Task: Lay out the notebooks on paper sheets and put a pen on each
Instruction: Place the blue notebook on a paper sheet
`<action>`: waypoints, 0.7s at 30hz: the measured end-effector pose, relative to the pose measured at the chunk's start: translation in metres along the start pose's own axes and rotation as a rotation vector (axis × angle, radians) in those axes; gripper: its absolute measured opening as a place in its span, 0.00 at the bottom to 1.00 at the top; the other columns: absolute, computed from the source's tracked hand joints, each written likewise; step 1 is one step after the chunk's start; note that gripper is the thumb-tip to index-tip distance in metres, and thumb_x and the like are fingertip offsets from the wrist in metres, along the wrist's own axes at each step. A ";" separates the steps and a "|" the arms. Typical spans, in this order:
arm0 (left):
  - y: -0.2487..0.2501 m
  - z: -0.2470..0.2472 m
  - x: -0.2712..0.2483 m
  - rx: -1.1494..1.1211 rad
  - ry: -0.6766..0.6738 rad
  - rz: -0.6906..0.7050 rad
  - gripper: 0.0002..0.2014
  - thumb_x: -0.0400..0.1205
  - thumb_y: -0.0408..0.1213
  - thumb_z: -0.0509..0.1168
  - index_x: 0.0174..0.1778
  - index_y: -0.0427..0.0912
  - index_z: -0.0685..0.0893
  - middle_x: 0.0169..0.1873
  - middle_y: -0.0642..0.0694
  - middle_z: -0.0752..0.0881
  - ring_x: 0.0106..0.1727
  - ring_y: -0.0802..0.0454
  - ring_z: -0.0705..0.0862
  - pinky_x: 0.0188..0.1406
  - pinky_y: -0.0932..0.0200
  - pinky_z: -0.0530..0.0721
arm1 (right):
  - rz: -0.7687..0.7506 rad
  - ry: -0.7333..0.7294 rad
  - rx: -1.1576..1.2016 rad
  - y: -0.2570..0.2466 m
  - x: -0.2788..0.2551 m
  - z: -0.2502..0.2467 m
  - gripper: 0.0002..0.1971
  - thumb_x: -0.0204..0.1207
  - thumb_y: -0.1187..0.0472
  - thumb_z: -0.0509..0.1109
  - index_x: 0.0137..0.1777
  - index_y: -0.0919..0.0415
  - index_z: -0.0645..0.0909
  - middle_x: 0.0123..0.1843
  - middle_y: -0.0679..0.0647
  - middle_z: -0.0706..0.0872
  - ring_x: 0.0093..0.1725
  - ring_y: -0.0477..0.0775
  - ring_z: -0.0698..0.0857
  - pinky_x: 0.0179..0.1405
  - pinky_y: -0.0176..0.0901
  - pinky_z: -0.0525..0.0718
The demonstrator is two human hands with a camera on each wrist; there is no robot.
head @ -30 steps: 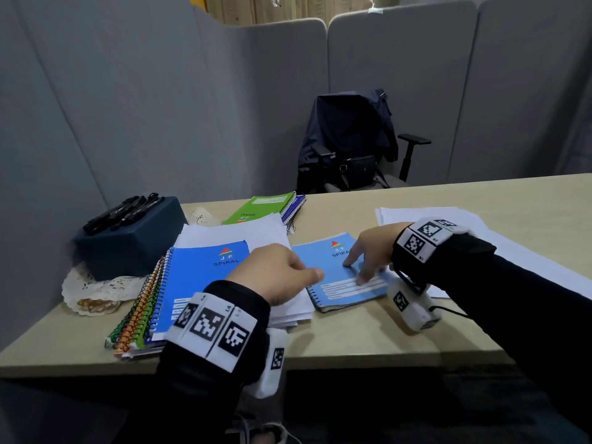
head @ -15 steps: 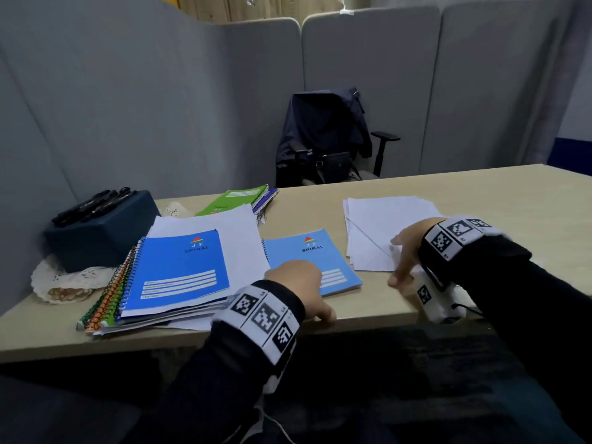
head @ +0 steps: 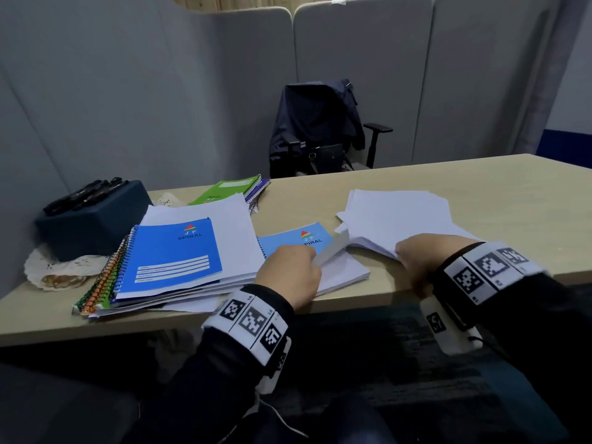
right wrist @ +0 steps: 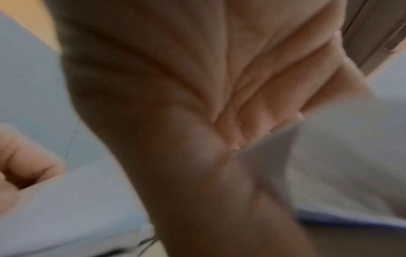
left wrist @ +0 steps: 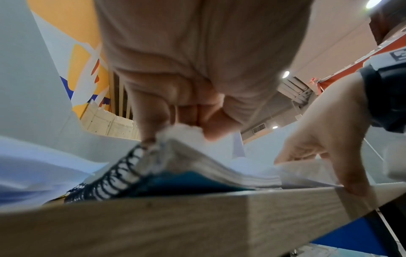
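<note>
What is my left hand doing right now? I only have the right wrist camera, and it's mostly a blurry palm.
Observer: Your left hand pinches the near edge of the light blue notebook, and that edge bows up off the table.
Operator: Where are the pens?
Observer: The pens lie on top of a dark blue box at the far left of the table. None is on a notebook.
Operator: And what's under my right hand?
Observer: Your right hand is on the near edge of the loose white paper stack, to the right of that notebook. I cannot tell whether it grips a sheet.
</note>
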State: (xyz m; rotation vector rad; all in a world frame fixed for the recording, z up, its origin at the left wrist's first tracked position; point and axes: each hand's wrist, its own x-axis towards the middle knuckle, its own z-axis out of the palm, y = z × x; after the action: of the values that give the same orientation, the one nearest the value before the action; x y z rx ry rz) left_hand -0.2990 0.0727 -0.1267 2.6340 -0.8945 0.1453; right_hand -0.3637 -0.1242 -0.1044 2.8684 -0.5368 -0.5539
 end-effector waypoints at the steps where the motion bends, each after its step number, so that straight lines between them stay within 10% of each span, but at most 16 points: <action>1: -0.002 0.000 0.000 -0.017 0.050 -0.024 0.10 0.79 0.34 0.56 0.31 0.44 0.69 0.32 0.45 0.75 0.41 0.41 0.76 0.35 0.55 0.68 | 0.025 0.041 -0.003 0.003 -0.001 -0.002 0.07 0.66 0.64 0.72 0.43 0.59 0.80 0.40 0.52 0.82 0.44 0.55 0.81 0.41 0.41 0.76; 7: -0.016 -0.006 -0.004 -0.293 0.239 -0.154 0.13 0.80 0.37 0.62 0.31 0.45 0.67 0.27 0.50 0.72 0.36 0.45 0.73 0.32 0.54 0.65 | 0.174 0.265 0.377 0.037 -0.012 -0.020 0.14 0.73 0.68 0.62 0.56 0.62 0.83 0.52 0.60 0.85 0.52 0.61 0.83 0.41 0.41 0.74; 13: -0.023 -0.021 -0.010 -0.612 0.363 -0.313 0.07 0.80 0.33 0.59 0.53 0.44 0.73 0.42 0.49 0.80 0.45 0.44 0.78 0.39 0.59 0.70 | 0.114 0.766 0.526 0.007 -0.001 -0.049 0.10 0.67 0.73 0.61 0.42 0.68 0.84 0.38 0.63 0.82 0.41 0.65 0.79 0.37 0.44 0.75; 21: -0.044 -0.021 -0.019 -0.694 0.390 -0.396 0.12 0.81 0.33 0.56 0.60 0.38 0.76 0.53 0.39 0.83 0.53 0.40 0.78 0.47 0.55 0.71 | -0.248 0.548 0.397 -0.119 0.006 -0.036 0.06 0.73 0.66 0.62 0.35 0.60 0.74 0.37 0.54 0.77 0.44 0.61 0.79 0.39 0.43 0.75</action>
State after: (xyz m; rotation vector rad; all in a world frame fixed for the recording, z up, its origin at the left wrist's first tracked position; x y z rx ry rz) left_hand -0.2864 0.1236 -0.1242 1.9759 -0.2156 0.1945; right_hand -0.3071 -0.0138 -0.1009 3.2766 -0.2152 0.3608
